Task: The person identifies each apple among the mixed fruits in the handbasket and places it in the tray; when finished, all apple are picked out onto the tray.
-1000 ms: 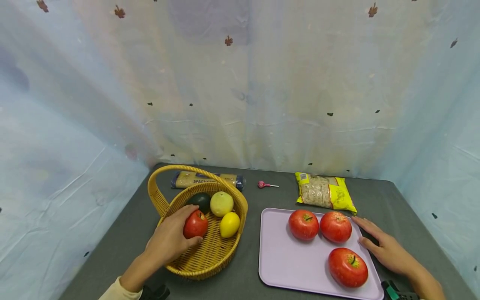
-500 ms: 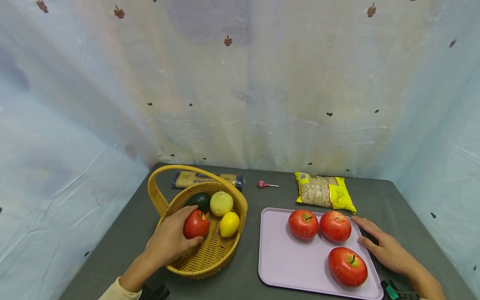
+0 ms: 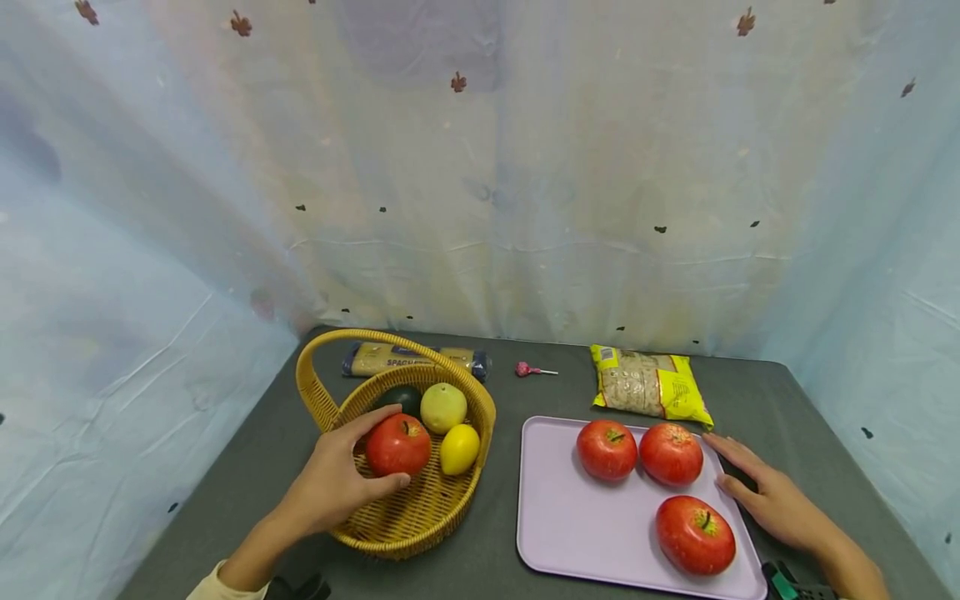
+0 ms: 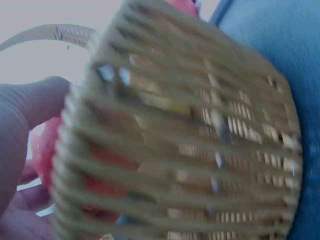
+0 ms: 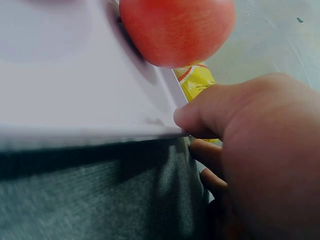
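Observation:
My left hand [image 3: 330,479] grips a red apple [image 3: 398,445] between thumb and fingers, over the left side of a yellow wicker basket [image 3: 405,546]. Also lying in the basket are a dark green avocado-shaped fruit [image 3: 401,401], a pale yellow-green round fruit [image 3: 443,408] and a lemon [image 3: 459,450]. In the left wrist view the basket's woven wall [image 4: 200,130] partly hides the held apple [image 4: 46,150]. My right hand [image 3: 780,504] rests along the right rim of a lilac tray [image 3: 577,533], its thumb touching the rim in the right wrist view.
Three red apples sit on the tray: a back-left apple [image 3: 607,450], a back-right apple [image 3: 671,454] and a front apple [image 3: 696,535]. Behind it lies a yellow bag [image 3: 648,383]. A lollipop [image 3: 525,368] and a spaghetti pack [image 3: 375,360] lie further back, the pack behind the basket handle [image 3: 311,387].
The left hand has raised the red apple from deeper in the basket, so it looks larger and more of it shows. The right hand and the tray stay where they were.

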A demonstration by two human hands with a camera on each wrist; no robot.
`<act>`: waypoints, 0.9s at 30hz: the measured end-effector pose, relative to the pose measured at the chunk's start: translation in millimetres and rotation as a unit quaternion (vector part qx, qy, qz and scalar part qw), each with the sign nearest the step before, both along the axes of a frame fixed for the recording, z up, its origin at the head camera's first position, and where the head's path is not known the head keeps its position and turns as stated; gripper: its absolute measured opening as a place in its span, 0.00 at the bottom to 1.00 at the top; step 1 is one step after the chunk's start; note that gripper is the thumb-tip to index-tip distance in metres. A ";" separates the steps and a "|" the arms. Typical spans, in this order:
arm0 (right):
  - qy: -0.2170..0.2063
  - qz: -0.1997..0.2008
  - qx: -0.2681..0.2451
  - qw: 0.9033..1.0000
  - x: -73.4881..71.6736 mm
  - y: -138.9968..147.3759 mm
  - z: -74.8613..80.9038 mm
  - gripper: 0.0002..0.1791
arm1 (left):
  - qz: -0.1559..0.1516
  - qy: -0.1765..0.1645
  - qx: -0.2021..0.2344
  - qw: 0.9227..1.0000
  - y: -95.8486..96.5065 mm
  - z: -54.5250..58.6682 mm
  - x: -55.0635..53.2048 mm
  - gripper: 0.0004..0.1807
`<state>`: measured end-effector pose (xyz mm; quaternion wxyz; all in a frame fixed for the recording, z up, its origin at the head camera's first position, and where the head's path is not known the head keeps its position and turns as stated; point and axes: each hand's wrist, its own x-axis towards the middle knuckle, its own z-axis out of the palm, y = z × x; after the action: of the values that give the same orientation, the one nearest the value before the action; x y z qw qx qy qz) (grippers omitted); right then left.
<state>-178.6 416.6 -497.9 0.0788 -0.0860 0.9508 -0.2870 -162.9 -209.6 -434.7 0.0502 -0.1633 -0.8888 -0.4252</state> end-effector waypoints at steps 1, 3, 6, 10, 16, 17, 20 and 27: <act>0.000 0.000 0.000 1.000 0.4 -0.1 0.0 0.39 | -0.007 -0.004 0.013 1.000 1.1 1.8 1.2 0.47; 0.001 -0.001 0.000 1.000 0.7 -0.4 0.2 0.40 | -0.022 -0.009 0.036 0.999 4.0 5.8 3.8 0.47; 0.002 0.000 0.001 1.000 -0.1 -0.6 0.6 0.39 | -0.037 -0.007 0.059 0.998 8.6 11.8 8.1 0.46; 0.000 0.001 0.003 1.000 -1.2 -0.5 1.1 0.39 | -0.063 0.001 0.095 0.994 13.9 19.1 13.1 0.44; 0.000 -0.002 0.003 1.000 -1.0 -0.2 1.5 0.39 | -0.122 0.026 0.136 0.983 22.5 30.9 15.6 0.46; 0.001 -0.001 0.002 1.000 -0.6 -0.4 1.6 0.39 | -0.129 0.029 0.140 0.981 24.4 33.0 15.9 0.46; 0.005 0.003 0.002 1.000 0.0 -0.9 1.7 0.38 | -0.148 0.035 0.145 0.978 30.9 39.5 17.9 0.47; 0.001 0.000 0.005 1.000 -0.4 -1.6 2.8 0.39 | -0.196 0.039 0.143 0.969 48.6 49.3 21.4 0.48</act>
<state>-179.1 415.0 -495.0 0.0783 -0.0854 0.9525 -0.2817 -141.5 -161.0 -385.4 0.0235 -0.3418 -0.7670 -0.5425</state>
